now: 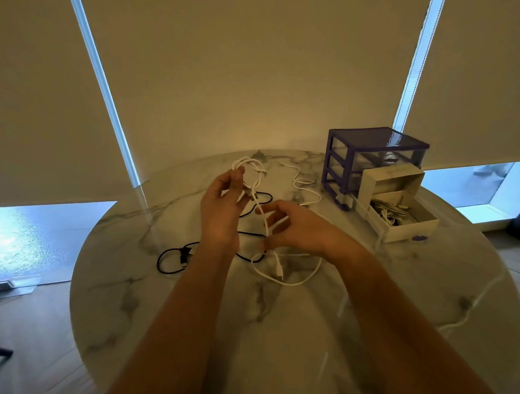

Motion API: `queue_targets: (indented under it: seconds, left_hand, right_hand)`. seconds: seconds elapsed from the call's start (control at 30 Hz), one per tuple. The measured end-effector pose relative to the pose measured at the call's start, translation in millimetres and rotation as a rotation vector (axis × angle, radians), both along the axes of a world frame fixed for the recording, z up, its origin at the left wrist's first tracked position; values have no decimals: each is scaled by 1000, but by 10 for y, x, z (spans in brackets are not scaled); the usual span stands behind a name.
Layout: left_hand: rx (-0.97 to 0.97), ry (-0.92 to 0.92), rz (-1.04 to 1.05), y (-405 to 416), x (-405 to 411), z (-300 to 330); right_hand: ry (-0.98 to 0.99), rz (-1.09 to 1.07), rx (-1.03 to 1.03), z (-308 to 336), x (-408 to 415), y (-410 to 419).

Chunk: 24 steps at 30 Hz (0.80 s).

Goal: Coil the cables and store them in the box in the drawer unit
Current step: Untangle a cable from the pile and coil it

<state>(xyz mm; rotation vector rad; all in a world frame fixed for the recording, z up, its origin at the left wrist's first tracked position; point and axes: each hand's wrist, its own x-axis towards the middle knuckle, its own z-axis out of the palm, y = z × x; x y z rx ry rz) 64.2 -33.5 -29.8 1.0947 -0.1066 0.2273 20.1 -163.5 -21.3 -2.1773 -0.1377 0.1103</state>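
- at nine o'clock on the round marble table, a loose black cable.
- left hand pinches a coiled white cable.
- right hand grips its trailing end.
- at two o'clock, a purple drawer unit beside the open white cardboard box holding cables.

Box contents indistinct; forearms cropped

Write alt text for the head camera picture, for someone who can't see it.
Two bare hands coil a thin white cable above a round marble table: left hand grips the loops, right hand feeds the strand. A black cable lies loose; a white cardboard box sits open by a purple plastic drawer unit.
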Motion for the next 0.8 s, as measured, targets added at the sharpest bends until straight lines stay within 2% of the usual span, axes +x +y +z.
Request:
queue_targets:
  seconds: [0.17, 0.3, 0.4, 0.63, 0.73, 0.8]
  left_hand:
    - [82, -27, -98, -105, -84, -3]
    - [17, 15, -214, -106, -95, 14]
    - [65, 32, -276, -65, -108, 42]
    - [446, 16, -191, -35, -118, 73]
    - [522, -38, -168, 9, -99, 69]
    - [508, -8, -156, 19, -81, 59]
  right_hand:
    - [-171, -250, 405, 9, 36, 126]
    - [-237, -293, 506, 4, 45, 110]
    - [-273, -331, 483, -9, 56, 50]
    - [-409, -471, 169, -97, 109, 0]
    - [-412, -476, 130, -103, 106, -12]
    - [-419, -456, 144, -76, 91, -26]
